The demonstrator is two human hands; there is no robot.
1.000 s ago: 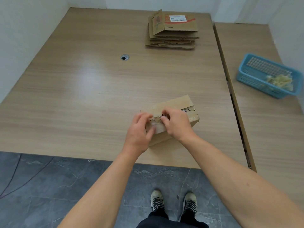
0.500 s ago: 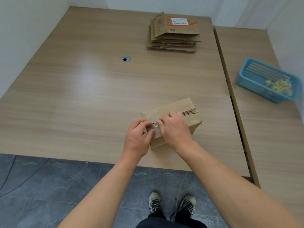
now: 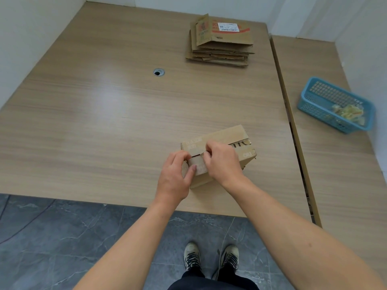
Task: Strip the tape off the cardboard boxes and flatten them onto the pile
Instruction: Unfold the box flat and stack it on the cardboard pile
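Moved: right hand (image 3: 224, 162) now up at small brown cardboard box (image 3: 228, 136) seam
Fingers: right pinches clear tape (image 3: 200, 168); left hand (image 3: 173, 181) grips box
Axis: runs far-right

Two hands, the left hand (image 3: 173, 178) and the right hand (image 3: 222, 162), are gripping one cardboard box (image 3: 234, 139). Beyond the fingers (image 3: 209, 145) one pile of flattened boxes (image 3: 219, 47) is lying; well right of them one blue basket (image 3: 314, 114) is sitting.
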